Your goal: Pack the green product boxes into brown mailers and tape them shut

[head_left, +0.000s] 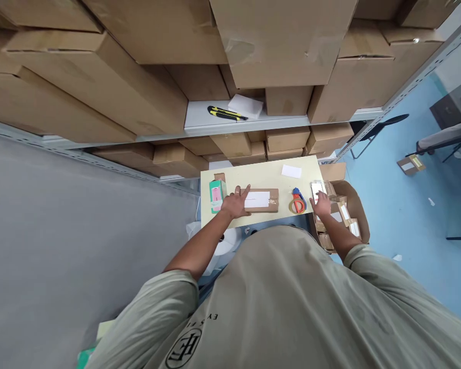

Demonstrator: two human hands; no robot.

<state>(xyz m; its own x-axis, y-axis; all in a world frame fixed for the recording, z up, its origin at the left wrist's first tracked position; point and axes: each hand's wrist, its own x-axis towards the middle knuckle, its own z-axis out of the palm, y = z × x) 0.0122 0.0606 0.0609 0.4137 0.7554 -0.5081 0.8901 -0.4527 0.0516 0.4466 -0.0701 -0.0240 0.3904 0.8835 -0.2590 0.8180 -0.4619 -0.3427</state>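
My left hand (236,201) rests with spread fingers against the left end of a brown taped parcel (267,206) with a white label, on a pale yellow tabletop (261,171). My right hand (321,204) has its fingers closed on a white flat packet (317,190) at the rim of an open cardboard box (353,205) holding small labelled parcels. Between my hands lies an orange-and-blue tape dispenser (297,201) with a roll of brown tape. A green-and-pink carton (217,195) stands left of my left hand. A white card (291,171) lies farther back.
Steel shelves (246,126) packed with large cardboard cartons rise beyond the table. A yellow-and-black utility knife (225,113) and a white foam block (246,106) lie on a shelf. A white bag (215,251) sits below my left arm. Blue floor (392,189) spreads to the right.
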